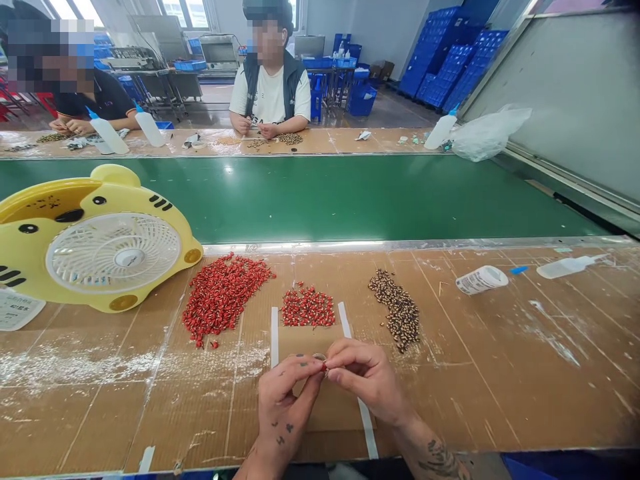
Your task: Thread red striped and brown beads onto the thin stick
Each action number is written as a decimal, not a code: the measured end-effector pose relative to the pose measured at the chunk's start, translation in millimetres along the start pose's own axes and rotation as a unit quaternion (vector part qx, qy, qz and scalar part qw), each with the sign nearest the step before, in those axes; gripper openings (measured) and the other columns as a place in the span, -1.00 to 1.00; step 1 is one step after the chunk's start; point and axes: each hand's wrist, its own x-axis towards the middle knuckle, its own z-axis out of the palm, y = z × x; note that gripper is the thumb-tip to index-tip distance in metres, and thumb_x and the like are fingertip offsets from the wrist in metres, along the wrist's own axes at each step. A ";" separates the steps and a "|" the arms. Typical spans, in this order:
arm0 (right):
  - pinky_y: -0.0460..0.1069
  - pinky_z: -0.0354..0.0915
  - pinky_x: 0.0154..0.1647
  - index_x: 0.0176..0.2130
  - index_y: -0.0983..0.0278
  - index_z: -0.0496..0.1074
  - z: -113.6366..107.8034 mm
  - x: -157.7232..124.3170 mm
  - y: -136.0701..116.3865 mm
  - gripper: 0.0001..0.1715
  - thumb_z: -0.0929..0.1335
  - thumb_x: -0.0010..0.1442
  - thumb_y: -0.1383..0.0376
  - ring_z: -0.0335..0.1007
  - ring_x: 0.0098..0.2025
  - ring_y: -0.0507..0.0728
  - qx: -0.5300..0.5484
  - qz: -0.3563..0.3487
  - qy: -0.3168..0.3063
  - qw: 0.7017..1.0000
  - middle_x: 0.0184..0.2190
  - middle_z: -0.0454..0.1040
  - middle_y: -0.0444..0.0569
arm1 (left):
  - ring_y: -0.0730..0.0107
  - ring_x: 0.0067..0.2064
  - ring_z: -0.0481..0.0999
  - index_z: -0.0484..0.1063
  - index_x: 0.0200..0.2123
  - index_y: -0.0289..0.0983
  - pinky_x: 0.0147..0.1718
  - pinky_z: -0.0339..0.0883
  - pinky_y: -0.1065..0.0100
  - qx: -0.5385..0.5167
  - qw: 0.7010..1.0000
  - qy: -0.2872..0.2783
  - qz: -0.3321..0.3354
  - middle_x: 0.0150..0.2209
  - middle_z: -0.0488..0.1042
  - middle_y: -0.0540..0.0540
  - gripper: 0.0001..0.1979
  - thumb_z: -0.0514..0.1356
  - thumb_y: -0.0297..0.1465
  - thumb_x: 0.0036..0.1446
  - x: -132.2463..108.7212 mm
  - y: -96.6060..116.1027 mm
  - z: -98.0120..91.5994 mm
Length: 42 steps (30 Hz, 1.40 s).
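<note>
My left hand (pixel 293 393) and my right hand (pixel 367 377) meet at the fingertips above a taped cardboard piece (pixel 335 413). Both are closed in a pinch around a tiny red piece (pixel 324 366), mostly covered by the fingers. Just beyond the hands lies a small pile of red pieces (pixel 307 308) with pale bits among them. A larger heap of red pieces (pixel 223 293) spreads to the left. On the right sits a pile of small black and gold pieces (pixel 397 310).
A yellow animal-faced fan (pixel 115 247) stands at left. A white bottle (pixel 481 280) and a squeeze bottle (pixel 565 267) lie at right. Beyond the cardboard-covered table runs a green belt (pixel 300 200). Two people sit across it, near more squeeze bottles (pixel 150 129) and a plastic bag (pixel 490 133).
</note>
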 end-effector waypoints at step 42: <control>-0.03 0.37 -0.26 -0.22 0.24 0.59 -33.0 5.1 3.6 -0.80 0.38 0.28 0.20 0.49 -0.31 0.11 -0.254 0.013 -0.021 0.967 -0.35 0.59 -0.05 | 0.21 -0.26 0.59 0.57 -0.10 -0.25 -0.27 0.42 0.28 0.353 0.935 -0.022 -0.023 -0.21 0.63 -0.16 -0.75 0.13 -0.43 0.22 52.4 -51.1 -84.8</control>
